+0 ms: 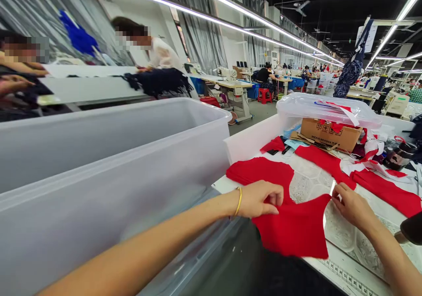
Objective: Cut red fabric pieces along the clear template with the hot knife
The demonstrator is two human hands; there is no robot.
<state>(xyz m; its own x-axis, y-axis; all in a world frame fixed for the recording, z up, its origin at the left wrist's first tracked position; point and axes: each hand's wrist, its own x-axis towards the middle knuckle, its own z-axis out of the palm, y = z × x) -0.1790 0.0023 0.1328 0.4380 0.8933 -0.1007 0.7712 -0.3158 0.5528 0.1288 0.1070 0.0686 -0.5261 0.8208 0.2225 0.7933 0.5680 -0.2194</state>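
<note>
A red knit fabric piece (292, 228) lies on the white worktable (349, 265), gathered up at its top edge. My left hand (260, 199), with a gold bangle at the wrist, pinches the fabric's upper left part between thumb and fingers. My right hand (351, 206) grips the piece's upper right corner. A second red piece (260, 173) lies just beyond my left hand, partly under the held piece. Further red strips (385, 193) and white-trimmed scraps lie to the right, beyond my right hand. White lace (306, 186) shows on the table between the pieces.
A large translucent plastic bin (108, 164) runs along my left. A cardboard box (329, 133) and a transparent plastic container (326, 109) stand at the table's back. A measuring scale (349, 278) marks the near edge. Co-workers sit at sewing tables beyond.
</note>
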